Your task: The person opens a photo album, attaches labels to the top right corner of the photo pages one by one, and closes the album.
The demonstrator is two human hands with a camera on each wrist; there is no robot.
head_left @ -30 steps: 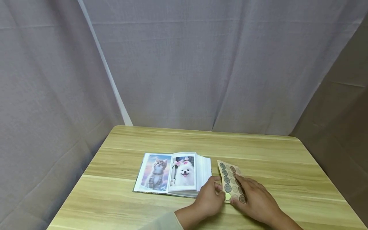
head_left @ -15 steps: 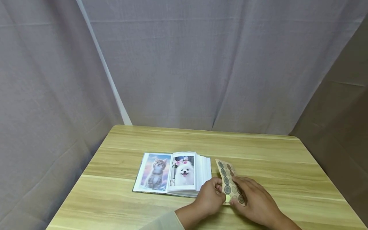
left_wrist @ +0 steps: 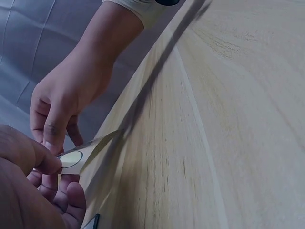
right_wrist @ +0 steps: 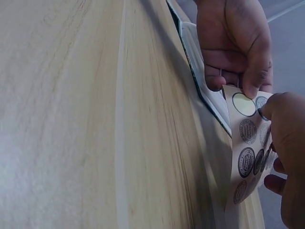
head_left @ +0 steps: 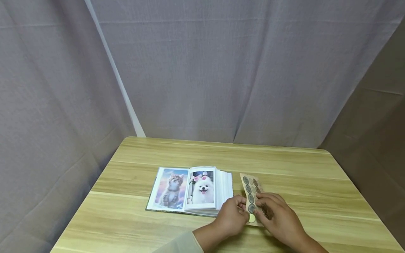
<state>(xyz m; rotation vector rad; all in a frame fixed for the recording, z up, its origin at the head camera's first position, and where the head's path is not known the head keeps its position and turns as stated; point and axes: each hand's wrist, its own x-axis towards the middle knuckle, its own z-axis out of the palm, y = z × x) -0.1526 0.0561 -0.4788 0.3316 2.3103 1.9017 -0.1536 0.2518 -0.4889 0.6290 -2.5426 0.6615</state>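
A tan sheet of round stickers stands tilted over the table's near right part. Dark printed circles run down it, and a plain pale-yellow circle shows at its near left corner. My left hand pinches that corner, with the thumb on the front beside the yellow circle and fingers behind. My right hand holds the sheet's right side. In the right wrist view its thumb rests on the printed sticker beside the yellow circle. The sheet bends away from that thumb, and the right hand hides part of its stickers.
An open photo album lies just left of the hands, with a kitten picture on its left page and a white dog picture on its right. Grey curtains hang around the wooden table.
My right thumb and index finger have shifted on the sheet, the thumb a little farther up and more bent. The sheet has tilted slightly. My left hand keeps its pinch; the album is unmoved.
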